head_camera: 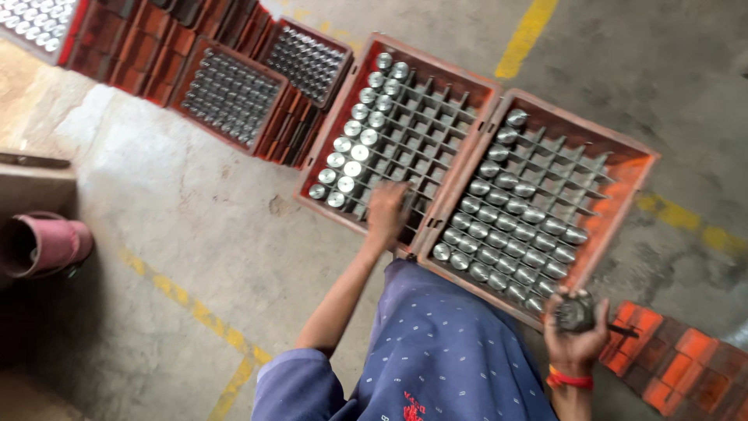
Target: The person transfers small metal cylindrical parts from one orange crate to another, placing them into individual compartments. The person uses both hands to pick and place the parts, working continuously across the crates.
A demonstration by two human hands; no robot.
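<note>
My left hand (387, 212) reaches into the left red crate (475, 92), at its near edge among the grey dividers; it looks closed around a shiny metal cylinder that is mostly hidden. Rows of shiny metal cylinders (354, 148) fill that crate's left side. My right hand (575, 327), with a red band at the wrist, grips a dark round metal part (575, 312) just past the near corner of the right red crate (635, 152). That crate's near half holds several rows of metal cylinders (506, 234).
Two stacks of red crates full of cylinders (231, 95) stand at the back left. Empty red crates (674, 366) lie at the lower right. A pink drum (43, 243) sits at the left. Yellow lines (526, 35) cross the concrete floor. My blue patterned clothing (444, 343) fills the lower centre.
</note>
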